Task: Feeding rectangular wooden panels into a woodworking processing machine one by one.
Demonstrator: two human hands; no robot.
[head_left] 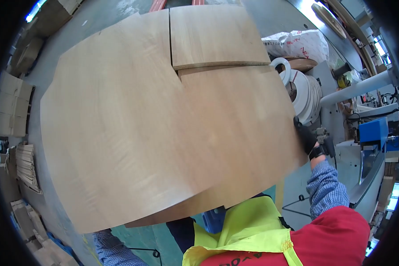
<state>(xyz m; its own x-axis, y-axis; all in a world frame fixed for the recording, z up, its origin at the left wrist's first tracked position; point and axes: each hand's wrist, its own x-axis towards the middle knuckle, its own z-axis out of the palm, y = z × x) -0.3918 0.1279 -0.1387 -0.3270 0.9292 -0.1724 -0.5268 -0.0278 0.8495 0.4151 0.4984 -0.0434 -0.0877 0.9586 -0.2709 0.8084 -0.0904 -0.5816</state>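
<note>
A large pale wooden board [115,119] with a curved outline fills the middle of the view. Another wooden board [239,115] adjoins or overlaps it on the right. My right hand [306,138], in a black glove, grips this one at its right edge, with the fingers mostly tucked out of sight. My left hand is hidden by the large board; only its checked sleeve [115,249] shows below the near left corner. Beyond these, a squarish wooden panel [217,35] lies at the far side, with a dark gap along its left edge.
To the right stand a white spool [307,97], a white printed sack [297,44], a grey machine arm [357,88] and a blue box-shaped unit [372,132]. Stacked cartons [11,104] and a bundle of flat strips [27,168] line the left. Red rails [158,5] show at the far edge.
</note>
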